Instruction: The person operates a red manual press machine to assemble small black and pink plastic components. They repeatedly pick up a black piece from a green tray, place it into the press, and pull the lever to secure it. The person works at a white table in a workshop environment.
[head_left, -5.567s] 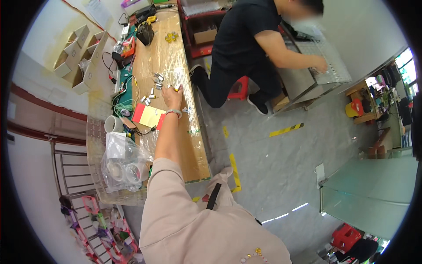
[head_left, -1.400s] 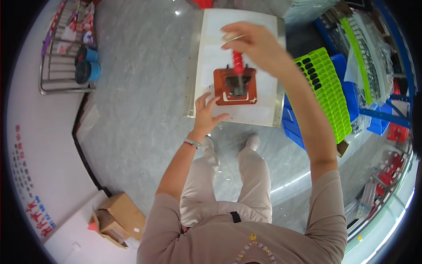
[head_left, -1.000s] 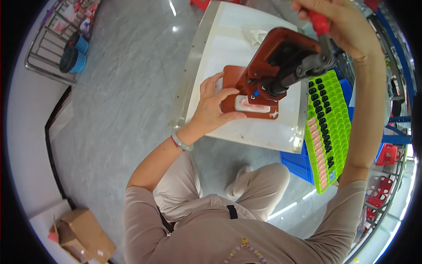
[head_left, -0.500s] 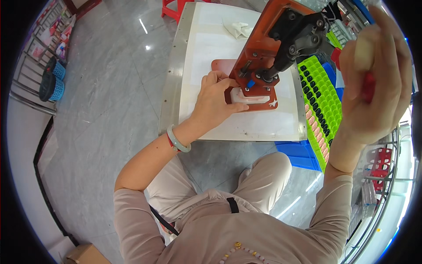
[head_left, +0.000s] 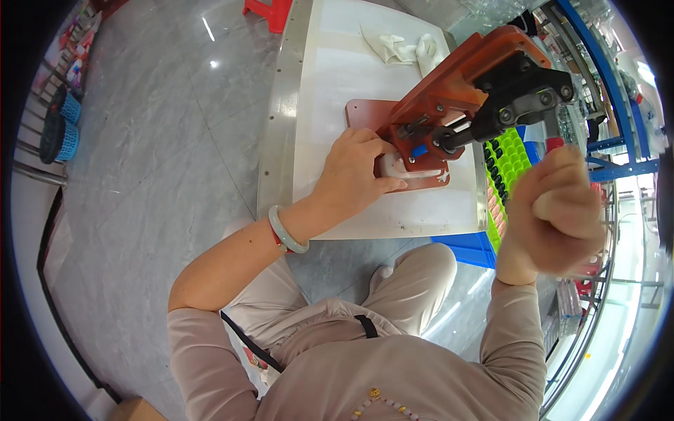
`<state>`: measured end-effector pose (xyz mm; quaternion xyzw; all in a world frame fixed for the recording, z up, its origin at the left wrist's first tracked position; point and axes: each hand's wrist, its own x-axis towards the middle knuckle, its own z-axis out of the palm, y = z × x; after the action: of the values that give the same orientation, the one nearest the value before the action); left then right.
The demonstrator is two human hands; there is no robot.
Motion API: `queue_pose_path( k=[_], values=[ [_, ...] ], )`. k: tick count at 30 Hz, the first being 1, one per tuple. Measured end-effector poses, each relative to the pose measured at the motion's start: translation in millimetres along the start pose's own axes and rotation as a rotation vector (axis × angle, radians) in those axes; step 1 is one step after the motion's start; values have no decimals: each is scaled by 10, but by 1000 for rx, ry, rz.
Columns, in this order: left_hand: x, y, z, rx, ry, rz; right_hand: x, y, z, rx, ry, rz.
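Note:
An orange hand press (head_left: 449,84) with a black lever linkage (head_left: 519,105) stands on the white-topped table (head_left: 337,63). Under its head, on the base plate, lies a white block-shaped piece (head_left: 394,167). My left hand (head_left: 354,168) has its thumb and fingers curled round the near end of this piece, beside the press; the rest of it is partly hidden by the press head. My right hand (head_left: 558,217) is closed round the press's lever, whose red grip (head_left: 554,142) shows just above the fist. Motion blurs the right hand a little.
White cloth gloves (head_left: 400,49) lie at the table's far side. To the right, a green tray (head_left: 509,158) with black and pinkish pieces sits over a blue bin (head_left: 467,249). A red stool (head_left: 270,12) stands beyond the table, and blue baskets (head_left: 67,140) hang at far left.
My right hand has come down and inward with the lever, its fingers now closed in a fist. My left hand stays at the white piece. The whole view has shifted slightly.

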<state>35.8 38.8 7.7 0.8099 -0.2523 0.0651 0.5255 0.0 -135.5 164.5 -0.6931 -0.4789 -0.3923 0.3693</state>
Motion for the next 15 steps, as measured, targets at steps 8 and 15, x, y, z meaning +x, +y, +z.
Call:
queue_pose_path(
  k=[8,15],
  values=[
    [4,-64,-19,-9,27,8,81,-17,-32,-87,-41,89],
    [6,-93,-4,11,19,22,1059,1045,-82,-58,-337,811]
  ],
)
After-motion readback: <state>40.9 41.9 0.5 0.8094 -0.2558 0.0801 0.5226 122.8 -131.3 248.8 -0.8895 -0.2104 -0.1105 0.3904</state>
